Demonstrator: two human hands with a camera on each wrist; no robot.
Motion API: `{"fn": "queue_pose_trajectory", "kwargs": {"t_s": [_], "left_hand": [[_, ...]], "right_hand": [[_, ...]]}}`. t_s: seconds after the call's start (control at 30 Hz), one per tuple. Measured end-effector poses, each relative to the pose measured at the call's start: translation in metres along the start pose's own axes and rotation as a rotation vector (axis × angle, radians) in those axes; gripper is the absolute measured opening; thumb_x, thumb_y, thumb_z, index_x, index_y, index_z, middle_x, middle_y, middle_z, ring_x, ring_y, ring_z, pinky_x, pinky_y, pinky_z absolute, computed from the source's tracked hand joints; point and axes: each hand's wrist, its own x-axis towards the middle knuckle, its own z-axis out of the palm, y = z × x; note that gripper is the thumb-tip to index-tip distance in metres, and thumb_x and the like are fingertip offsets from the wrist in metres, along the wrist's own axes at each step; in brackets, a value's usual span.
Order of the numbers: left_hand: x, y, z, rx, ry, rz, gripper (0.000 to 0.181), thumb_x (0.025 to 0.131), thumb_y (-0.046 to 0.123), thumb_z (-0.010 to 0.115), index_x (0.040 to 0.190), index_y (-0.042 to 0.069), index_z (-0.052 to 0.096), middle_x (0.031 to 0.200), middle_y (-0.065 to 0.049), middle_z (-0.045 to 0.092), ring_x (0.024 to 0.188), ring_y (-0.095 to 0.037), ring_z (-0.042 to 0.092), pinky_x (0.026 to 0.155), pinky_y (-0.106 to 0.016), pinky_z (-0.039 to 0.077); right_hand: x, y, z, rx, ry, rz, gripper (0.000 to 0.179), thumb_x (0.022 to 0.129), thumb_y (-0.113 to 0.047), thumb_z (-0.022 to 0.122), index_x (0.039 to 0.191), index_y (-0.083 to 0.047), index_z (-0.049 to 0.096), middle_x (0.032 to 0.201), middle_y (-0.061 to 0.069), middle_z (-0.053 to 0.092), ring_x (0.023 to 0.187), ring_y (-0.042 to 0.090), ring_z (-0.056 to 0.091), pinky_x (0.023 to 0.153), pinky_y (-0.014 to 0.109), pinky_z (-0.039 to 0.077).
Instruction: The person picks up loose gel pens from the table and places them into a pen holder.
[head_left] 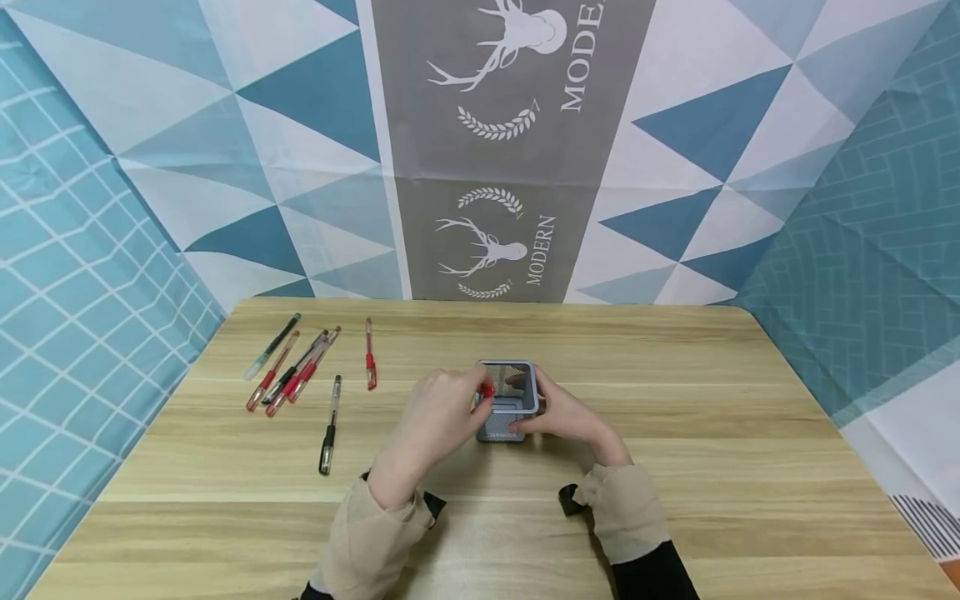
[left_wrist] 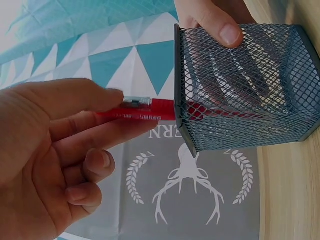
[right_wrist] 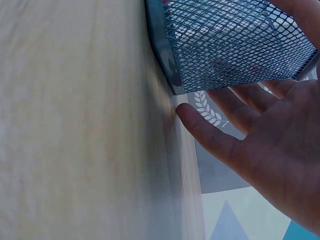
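Red pen (left_wrist: 137, 115), pinched by left hand (head_left: 442, 412), crosses rim (left_wrist: 177, 75) of mesh holder (left_wrist: 230, 131) gripped by right hand (head_left: 567, 414).

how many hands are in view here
2: the left hand pinches a red pen at the cup's opening, and the right hand holds the cup's side, some fingers partly hidden by it.

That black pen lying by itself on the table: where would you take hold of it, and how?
Probably around the middle of the black pen, pinched from above across its sides. It lies flat and slim with bare table on either side, so a pinch should fit. The left hand is nearer, but it holds a red pen.
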Motion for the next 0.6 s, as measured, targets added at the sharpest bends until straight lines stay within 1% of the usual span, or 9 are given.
{"fn": "queue_pose_trajectory", "kwargs": {"t_s": [0.13,0.2,0.33,0.5,0.6], "left_hand": [[-0.001,0.000,0.000,0.017,0.006,0.003,0.007,0.076,0.011,0.066,0.082,0.013,0.061,0.050,0.010,0.047,0.042,-0.003,0.033,0.042,-0.018,0.029],[-0.001,-0.001,0.001,0.023,-0.003,0.009,0.008,0.075,0.011,0.066,0.080,0.013,0.060,0.049,0.010,0.045,0.042,-0.003,0.032,0.042,-0.019,0.029],[-0.001,-0.002,0.002,0.023,-0.037,0.026,0.011,0.072,0.010,0.066,0.076,0.014,0.057,0.049,0.010,0.044,0.043,-0.004,0.033,0.041,-0.019,0.030],[0.000,-0.002,0.002,0.009,-0.089,0.024,0.013,0.069,0.009,0.065,0.074,0.015,0.055,0.050,0.010,0.045,0.045,-0.005,0.036,0.043,-0.021,0.032],[0.000,-0.001,0.001,0.001,-0.121,0.018,0.013,0.069,0.008,0.065,0.074,0.016,0.055,0.050,0.010,0.044,0.045,-0.006,0.037,0.044,-0.021,0.033]], "right_hand": [[0.003,0.013,-0.001,-0.018,0.007,0.004,0.084,0.074,-0.007,0.073,0.141,-0.011,0.021,0.138,0.021,0.036,0.124,0.036,0.038,0.095,0.045,0.040],[0.005,0.018,-0.002,-0.027,0.007,0.002,0.085,0.074,-0.009,0.074,0.141,-0.014,0.022,0.137,0.018,0.037,0.124,0.034,0.039,0.097,0.045,0.040],[0.005,0.020,-0.002,-0.034,0.010,-0.005,0.085,0.073,-0.011,0.075,0.140,-0.016,0.023,0.137,0.017,0.038,0.124,0.033,0.039,0.098,0.046,0.038],[0.004,0.017,-0.002,-0.038,0.018,0.003,0.084,0.074,-0.008,0.073,0.141,-0.013,0.022,0.140,0.019,0.035,0.129,0.034,0.033,0.100,0.049,0.035],[0.002,0.008,-0.001,-0.032,0.014,0.012,0.085,0.074,-0.005,0.072,0.141,-0.007,0.020,0.139,0.023,0.033,0.128,0.038,0.032,0.100,0.051,0.034]]}}
